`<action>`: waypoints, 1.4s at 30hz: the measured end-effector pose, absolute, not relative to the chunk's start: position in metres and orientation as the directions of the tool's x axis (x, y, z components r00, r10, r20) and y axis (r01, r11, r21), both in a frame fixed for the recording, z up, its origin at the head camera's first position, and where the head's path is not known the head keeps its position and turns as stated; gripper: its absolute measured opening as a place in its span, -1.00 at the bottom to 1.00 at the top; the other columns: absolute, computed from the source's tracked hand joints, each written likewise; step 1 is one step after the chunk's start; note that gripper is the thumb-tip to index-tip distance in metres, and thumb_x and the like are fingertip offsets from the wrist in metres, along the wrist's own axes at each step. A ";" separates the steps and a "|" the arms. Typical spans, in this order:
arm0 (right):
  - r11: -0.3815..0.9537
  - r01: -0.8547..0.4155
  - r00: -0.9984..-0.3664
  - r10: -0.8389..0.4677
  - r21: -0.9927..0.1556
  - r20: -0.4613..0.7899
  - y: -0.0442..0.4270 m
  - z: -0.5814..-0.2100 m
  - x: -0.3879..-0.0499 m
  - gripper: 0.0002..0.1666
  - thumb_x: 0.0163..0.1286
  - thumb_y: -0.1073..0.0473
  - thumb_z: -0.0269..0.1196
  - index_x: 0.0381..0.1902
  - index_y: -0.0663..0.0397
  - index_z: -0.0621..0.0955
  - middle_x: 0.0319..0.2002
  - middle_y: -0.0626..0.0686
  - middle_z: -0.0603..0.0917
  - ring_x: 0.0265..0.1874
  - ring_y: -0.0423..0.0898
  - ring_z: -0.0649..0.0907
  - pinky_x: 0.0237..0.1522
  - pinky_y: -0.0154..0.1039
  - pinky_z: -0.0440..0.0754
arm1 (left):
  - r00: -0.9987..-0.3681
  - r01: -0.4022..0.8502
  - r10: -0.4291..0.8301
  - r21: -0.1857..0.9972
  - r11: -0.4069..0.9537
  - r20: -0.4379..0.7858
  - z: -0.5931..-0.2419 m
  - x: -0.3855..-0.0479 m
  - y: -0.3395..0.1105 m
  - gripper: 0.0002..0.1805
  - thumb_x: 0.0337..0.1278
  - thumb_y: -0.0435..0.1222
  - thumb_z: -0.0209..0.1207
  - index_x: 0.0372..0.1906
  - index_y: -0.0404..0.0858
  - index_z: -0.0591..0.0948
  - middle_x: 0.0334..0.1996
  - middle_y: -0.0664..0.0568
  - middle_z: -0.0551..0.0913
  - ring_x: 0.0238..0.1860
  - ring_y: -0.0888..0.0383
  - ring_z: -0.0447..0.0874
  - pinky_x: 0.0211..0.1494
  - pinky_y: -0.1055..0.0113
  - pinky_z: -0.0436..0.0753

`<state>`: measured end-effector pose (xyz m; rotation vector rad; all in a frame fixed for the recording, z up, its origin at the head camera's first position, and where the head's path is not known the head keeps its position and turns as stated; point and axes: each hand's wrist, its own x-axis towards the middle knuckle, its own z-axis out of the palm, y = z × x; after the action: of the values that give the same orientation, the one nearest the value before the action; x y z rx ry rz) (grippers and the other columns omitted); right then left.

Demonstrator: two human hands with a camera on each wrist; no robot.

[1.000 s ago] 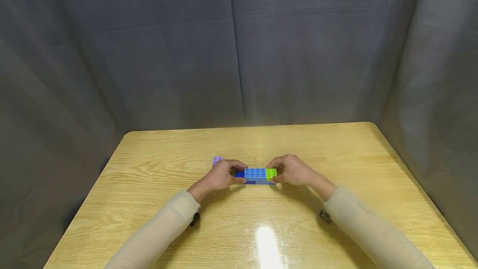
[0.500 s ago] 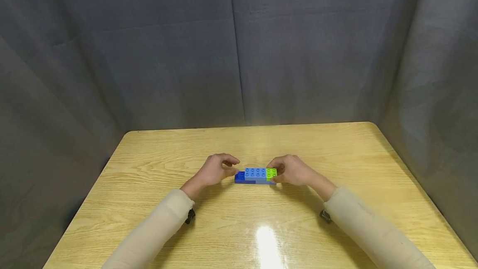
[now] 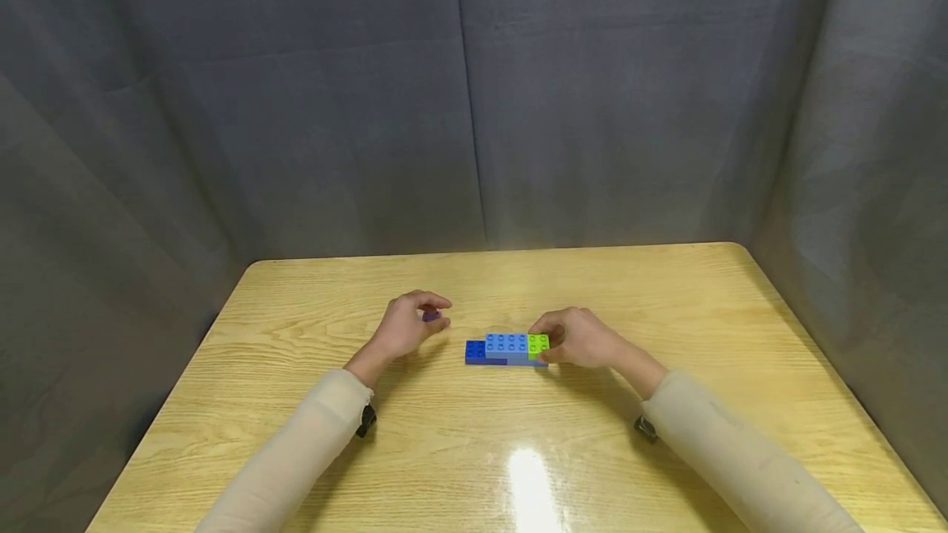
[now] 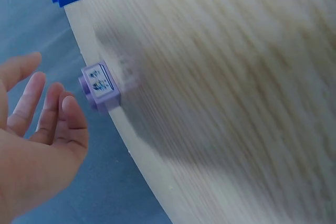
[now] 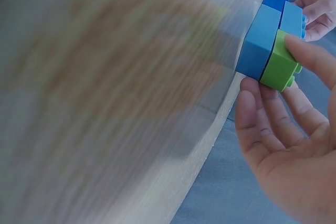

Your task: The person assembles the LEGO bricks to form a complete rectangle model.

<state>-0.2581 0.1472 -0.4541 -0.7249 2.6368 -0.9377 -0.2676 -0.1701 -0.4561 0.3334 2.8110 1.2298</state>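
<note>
My left hand (image 3: 406, 323) hovers around a small light purple brick (image 3: 431, 315), thumb and fingers apart. In the left wrist view a gap shows between the fingers and that purple brick (image 4: 102, 85), which has a printed picture on its side. My right hand (image 3: 581, 337) pinches the lime green brick (image 3: 538, 345) at the right end of a low brick build, thumb on the near side. Beside the green one, a light blue brick (image 3: 507, 344) forms the rest of the upper layer. Beneath lie a dark blue brick (image 3: 475, 349) and another light blue brick (image 5: 259, 40).
The build and the purple brick stand on a wood-grain table (image 3: 311, 294) with rounded far corners. Dark grey curtains (image 3: 355, 105) hang behind it and at both sides. Light glares off the near tabletop.
My left hand has let go of the build's left end and moved left and away to the purple brick, uncovering the dark blue brick. The right hand has stayed in place.
</note>
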 end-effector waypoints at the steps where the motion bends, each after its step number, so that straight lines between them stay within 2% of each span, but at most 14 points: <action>1: 0.669 -0.371 -0.845 -0.531 -0.645 -0.066 0.147 -0.454 -0.258 -0.55 0.16 0.18 0.50 0.03 0.04 0.70 -0.17 -0.05 0.78 -0.36 -0.22 0.62 -0.24 -0.27 0.59 | -0.977 0.172 0.210 0.731 0.660 0.040 -0.457 -0.268 -0.172 -0.69 0.29 -0.25 0.29 0.10 -0.17 0.69 0.11 -0.06 0.63 0.05 0.01 0.61 0.01 0.14 0.64; 7: 0.662 -0.376 -0.839 -0.540 -0.649 -0.065 0.147 -0.455 -0.258 -0.58 0.17 0.17 0.49 0.02 0.02 0.70 -0.18 -0.07 0.77 -0.36 -0.23 0.62 -0.25 -0.28 0.58 | -0.983 0.151 0.181 0.730 0.667 0.038 -0.463 -0.274 -0.180 -0.68 0.29 -0.30 0.28 0.12 -0.17 0.68 0.19 -0.06 0.57 0.21 -0.06 0.55 0.14 0.03 0.63; 11: 0.661 -0.379 -0.838 -0.542 -0.648 -0.063 0.148 -0.456 -0.259 -0.57 0.17 0.17 0.49 0.03 0.02 0.70 -0.20 -0.08 0.77 -0.38 -0.22 0.61 -0.26 -0.27 0.58 | -0.983 0.138 0.184 0.728 0.672 0.017 -0.464 -0.276 -0.183 -0.64 0.26 -0.34 0.29 0.15 -0.19 0.66 0.25 -0.13 0.56 0.24 -0.12 0.56 0.13 0.04 0.66; 15: 0.661 -0.373 -0.840 -0.539 -0.651 -0.066 0.148 -0.456 -0.259 -0.57 0.17 0.18 0.49 0.03 0.02 0.70 -0.21 -0.09 0.77 -0.38 -0.21 0.60 -0.26 -0.27 0.57 | -0.980 0.140 0.199 0.718 0.681 0.003 -0.466 -0.277 -0.184 -0.61 0.23 -0.38 0.30 0.17 -0.22 0.65 0.19 -0.15 0.63 0.19 -0.14 0.62 0.10 0.07 0.69; 24: 0.655 -0.376 -0.838 -0.542 -0.656 -0.061 0.149 -0.457 -0.259 -0.58 0.17 0.18 0.49 0.02 0.03 0.70 -0.22 -0.09 0.77 -0.39 -0.22 0.60 -0.25 -0.27 0.58 | -0.981 0.116 0.193 0.703 0.702 -0.030 -0.469 -0.279 -0.184 -0.56 0.12 -0.42 0.37 0.15 -0.23 0.66 0.09 -0.10 0.71 0.11 -0.04 0.66 0.17 0.09 0.65; 32: 0.645 -0.382 -0.834 -0.549 -0.662 -0.054 0.149 -0.457 -0.259 -0.58 0.16 0.18 0.49 0.01 0.03 0.71 -0.23 -0.09 0.77 -0.40 -0.22 0.61 -0.25 -0.27 0.58 | -0.978 0.140 0.206 0.655 0.742 -0.024 -0.470 -0.278 -0.183 -0.58 0.08 -0.42 0.39 0.10 -0.22 0.69 -0.03 -0.08 0.75 -0.03 0.04 0.70 0.05 0.17 0.68; 42: 0.644 -0.373 -0.838 -0.543 -0.668 -0.055 0.148 -0.458 -0.260 -0.58 0.16 0.19 0.49 0.01 0.03 0.70 -0.20 -0.07 0.78 -0.39 -0.23 0.62 -0.26 -0.28 0.59 | -0.977 0.147 0.215 0.688 0.711 -0.013 -0.468 -0.276 -0.184 -0.58 0.08 -0.42 0.39 0.11 -0.22 0.69 -0.01 -0.08 0.74 -0.04 0.05 0.70 0.03 0.17 0.68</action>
<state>-0.2602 0.1483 -0.4577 -0.7424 2.6144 -0.9789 -0.2758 -0.1843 -0.4678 0.2986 2.8196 1.1220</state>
